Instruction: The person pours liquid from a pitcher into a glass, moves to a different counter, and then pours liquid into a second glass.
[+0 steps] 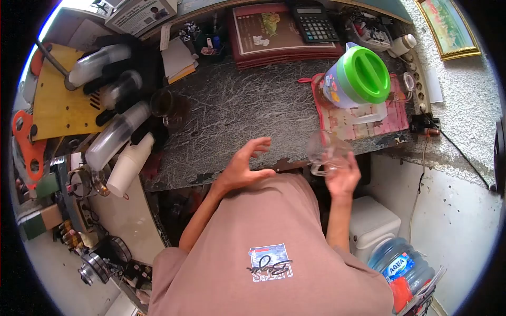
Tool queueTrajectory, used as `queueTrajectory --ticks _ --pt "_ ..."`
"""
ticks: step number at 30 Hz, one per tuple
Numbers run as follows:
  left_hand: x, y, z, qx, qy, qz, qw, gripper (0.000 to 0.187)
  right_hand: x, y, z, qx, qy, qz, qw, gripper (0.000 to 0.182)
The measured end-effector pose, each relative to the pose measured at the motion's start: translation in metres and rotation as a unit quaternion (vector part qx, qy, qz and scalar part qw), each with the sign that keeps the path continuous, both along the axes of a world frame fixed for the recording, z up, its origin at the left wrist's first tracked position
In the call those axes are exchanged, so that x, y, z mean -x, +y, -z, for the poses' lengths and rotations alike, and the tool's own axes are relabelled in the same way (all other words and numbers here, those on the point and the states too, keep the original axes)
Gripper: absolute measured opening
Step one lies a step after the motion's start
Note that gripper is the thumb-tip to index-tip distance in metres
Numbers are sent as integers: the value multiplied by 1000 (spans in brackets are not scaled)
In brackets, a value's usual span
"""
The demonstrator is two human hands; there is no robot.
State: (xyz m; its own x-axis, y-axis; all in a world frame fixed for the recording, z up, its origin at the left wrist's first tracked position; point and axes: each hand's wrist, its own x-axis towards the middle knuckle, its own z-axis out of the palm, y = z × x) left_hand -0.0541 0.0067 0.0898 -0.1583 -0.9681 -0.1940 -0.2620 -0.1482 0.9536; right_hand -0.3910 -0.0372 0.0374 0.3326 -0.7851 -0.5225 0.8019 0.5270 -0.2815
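Note:
My right hand is closed around a clear glass mug, held over the front edge of the table beside the pink cloth. The mug is tilted, and its handle shows at the lower left. My left hand hovers at the table's front edge with thumb and fingers apart, holding nothing. Behind the mug stands a pitcher with a green lid, on the pink cloth. A dark-tinted glass mug sits at the left of the scratched black table.
Stacks of plastic cups and white paper cups jut out on the left. Dark red folders with a calculator lie at the back. A power strip runs along the right wall. A water bottle stands below right.

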Motion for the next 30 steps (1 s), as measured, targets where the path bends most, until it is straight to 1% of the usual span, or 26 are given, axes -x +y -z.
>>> queueTrajectory --ticks 1,2,3,4,5,6,7,8,9,10,11,12,13,14,15,16,17,19,20,22,23,25,27,29,30 --pt "5 -1 -5 6 48 -1 999 79 -32 -3 -3 -8 -26 -34 999 59" --pt "9 -3 -8 14 96 0 995 94 -65 -4 -11 -19 50 -44 998 58" --pt "13 -3 -5 16 93 -1 996 94 -94 -7 -19 -21 24 -70 997 53" --pt "17 -3 2 61 136 -39 988 100 -118 -11 -25 -23 0 -97 995 49" --pt "18 -2 7 107 178 -77 975 106 -139 -15 -31 -3 -11 -156 988 51" --pt "14 -1 10 110 176 -78 975 106 -156 -20 -33 18 -22 -215 976 54" --pt "8 -1 12 105 164 -139 971 100 -169 -25 -31 20 -22 -217 976 54" --pt "1 -1 14 99 151 -201 963 94 -181 -30 -25 35 74 -279 957 60" --pt "-6 -1 15 94 138 -263 950 89 -188 -35 -23 51 169 -337 925 65" --pt "-14 -1 11 95 109 -275 951 84 -191 -40 -23 77 221 -364 901 67" --pt "-20 -3 12 99 109 -278 949 84 -193 -41 -26 81 221 -367 900 67" --pt "-24 -4 16 104 69 -298 946 83 -192 -40 -31 214 371 -309 849 65" --pt "-27 -4 21 107 30 -320 941 82 -190 -40 -45 337 504 -238 758 64" --pt "-31 -4 27 106 34 -327 938 82 -181 -42 -65 368 566 -151 723 56" --pt "-38 -6 33 117 -5 -334 935 81 -165 -48 -73 445 639 -48 626 53" --pt "-42 -7 38 126 -45 -339 931 81 -144 -57 -80 511 689 56 510 50" --pt "-44 -8 37 122 -40 -346 929 81 -125 -66 -93 515 761 154 364 44" --pt "-47 -14 32 102 -76 -360 924 81 -89 -90 -117 450 819 257 247 51" --pt "-49 -15 33 101 -71 -360 925 81 -72 -104 -119 450 820 256 243 51" --pt "-52 -18 36 105 -102 -356 923 81 -44 -131 -123 398 812 135 405 62" --pt "-53 -20 38 106 -97 -354 924 81 -36 -138 -123 398 814 137 400 62" --pt "-54 -21 42 96 -78 -362 924 81 -28 -149 -115 414 657 61 627 71" --pt "-55 -20 44 97 -93 -358 924 82 -28 -151 -109 424 647 67 630 71" --pt "-58 -20 43 100 -110 -357 922 83 -27 -148 -106 378 623 60 682 71" --pt "-56 -20 39 95 -106 -353 925 83 -31 -148 -103 377 608 93 693 68"
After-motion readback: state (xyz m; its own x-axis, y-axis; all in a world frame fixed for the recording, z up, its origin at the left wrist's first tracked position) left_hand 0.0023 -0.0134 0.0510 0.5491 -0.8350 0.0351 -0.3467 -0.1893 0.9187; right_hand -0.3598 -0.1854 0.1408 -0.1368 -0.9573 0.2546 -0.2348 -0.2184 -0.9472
